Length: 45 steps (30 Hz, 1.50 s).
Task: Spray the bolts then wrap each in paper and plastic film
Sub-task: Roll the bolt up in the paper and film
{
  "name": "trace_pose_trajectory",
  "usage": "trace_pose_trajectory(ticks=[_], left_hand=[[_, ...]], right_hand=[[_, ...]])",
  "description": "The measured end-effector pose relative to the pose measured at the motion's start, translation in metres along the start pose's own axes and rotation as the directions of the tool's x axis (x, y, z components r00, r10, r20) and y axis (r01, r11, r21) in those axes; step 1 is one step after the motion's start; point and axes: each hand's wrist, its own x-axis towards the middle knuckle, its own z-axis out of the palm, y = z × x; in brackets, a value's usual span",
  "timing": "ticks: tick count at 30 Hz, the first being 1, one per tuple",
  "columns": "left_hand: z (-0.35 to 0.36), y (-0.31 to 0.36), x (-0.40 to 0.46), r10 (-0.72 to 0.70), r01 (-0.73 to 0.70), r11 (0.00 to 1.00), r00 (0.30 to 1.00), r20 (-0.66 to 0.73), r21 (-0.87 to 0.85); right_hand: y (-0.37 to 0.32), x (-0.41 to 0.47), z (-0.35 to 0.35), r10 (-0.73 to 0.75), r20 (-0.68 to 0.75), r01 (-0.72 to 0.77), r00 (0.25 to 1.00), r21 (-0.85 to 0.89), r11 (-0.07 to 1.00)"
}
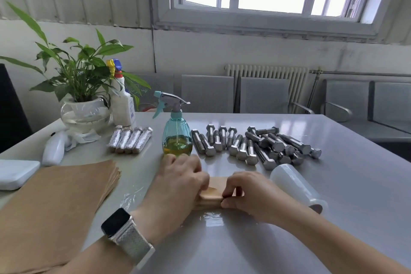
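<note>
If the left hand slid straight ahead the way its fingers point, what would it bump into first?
Probably the teal spray bottle. The left hand, gripping the paper-wrapped bolt, points away from the person, and the bottle stands just beyond its knuckles. Depth is hard to judge.
</note>
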Motion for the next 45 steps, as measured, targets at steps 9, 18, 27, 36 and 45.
trace_pose_trajectory(ticks=[9, 18, 27, 36, 45], left_hand=[[0.006, -0.013, -0.014, 0.202, -0.202, 0.979, 0.979, 0.012, -0.02], [0.014, -0.017, -0.012, -0.041, 0.064, 0.954, 0.996, 0.085, -0.292], [0.022, -0.026, -0.005, -0.163, 0.245, 0.886, 0.959, 0.23, -0.393], [0.022, -0.026, -0.005, -0.152, 0.246, 0.878, 0.956, 0.25, -0.41], [0.014, -0.022, -0.004, -0.075, 0.134, 0.941, 0.978, 0.195, -0.309]], right_hand=[[-0.003, 0.006, -0.006, 0.02, 0.077, -0.021, 0.997, 0.02, 1.0], [0.0, 0.021, -0.014, 0.051, 0.268, -0.038, 0.962, -0.053, 0.998], [-0.015, 0.062, -0.034, 0.11, 0.594, 0.045, 0.797, -0.24, 0.97], [-0.005, 0.087, -0.015, 0.169, 0.347, -0.075, 0.922, -0.269, 0.96], [-0.006, 0.073, -0.038, 0.062, 0.442, 0.044, 0.895, -0.224, 0.974]])
